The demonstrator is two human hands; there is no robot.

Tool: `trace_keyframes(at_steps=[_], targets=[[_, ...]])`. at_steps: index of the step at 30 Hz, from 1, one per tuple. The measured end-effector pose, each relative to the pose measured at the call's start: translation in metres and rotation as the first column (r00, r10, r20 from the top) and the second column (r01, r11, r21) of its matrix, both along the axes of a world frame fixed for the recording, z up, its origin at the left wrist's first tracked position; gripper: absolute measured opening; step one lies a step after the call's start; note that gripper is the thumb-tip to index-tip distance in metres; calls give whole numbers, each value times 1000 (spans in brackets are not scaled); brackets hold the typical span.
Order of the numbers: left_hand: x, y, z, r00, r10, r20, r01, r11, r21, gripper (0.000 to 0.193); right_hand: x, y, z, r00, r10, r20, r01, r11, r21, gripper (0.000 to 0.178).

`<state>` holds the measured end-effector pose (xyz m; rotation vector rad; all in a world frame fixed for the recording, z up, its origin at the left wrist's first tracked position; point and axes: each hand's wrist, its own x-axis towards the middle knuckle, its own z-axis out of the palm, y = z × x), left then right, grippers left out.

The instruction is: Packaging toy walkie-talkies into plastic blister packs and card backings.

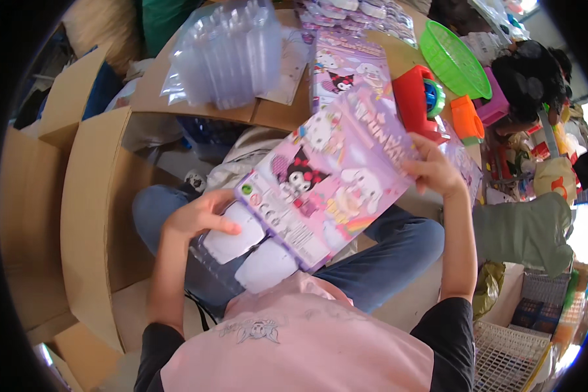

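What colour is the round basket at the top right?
Bright green, with a mesh pattern: the basket shows clearly in the head view, beside a red toy.

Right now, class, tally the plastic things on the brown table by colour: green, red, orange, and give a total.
Green basket: 1
Red toy: 1
Orange cup: 1
Total: 3

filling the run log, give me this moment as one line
left hand: holds clear blister tray | right hand: holds purple cartoon card over tray | behind: red toy
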<state>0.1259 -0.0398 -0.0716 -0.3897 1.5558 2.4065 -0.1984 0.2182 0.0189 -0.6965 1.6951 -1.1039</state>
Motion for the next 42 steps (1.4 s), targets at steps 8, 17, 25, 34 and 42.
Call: trace_keyframes(at_steps=[8, 17, 25, 34, 42], targets=[[7, -16, 0, 813, 383, -438, -99, 833, 545, 103, 26, 2, -15, 964, -257, 73, 266, 946, -184, 43], [-11, 15, 7, 783, 557, -277, -558, 826, 86, 82, 23, 31, -52, 896, -244, 371, 335, 920, -205, 45], [-10, 6, 17, 750, 582, -314, -603, 797, 38, 79, 49, 27, -54, 968, -119, 222, 113, 993, 40, 28], [-20, 19, 22, 749, 600, -282, -640, 765, -71, 70, 64, 19, -55, 924, 3, 383, 107, 958, -266, 77], [-19, 24, 23, 800, 521, -296, -567, 818, -94, 60, 97, 6, -40, 868, -325, 376, 386, 918, -97, 41]])
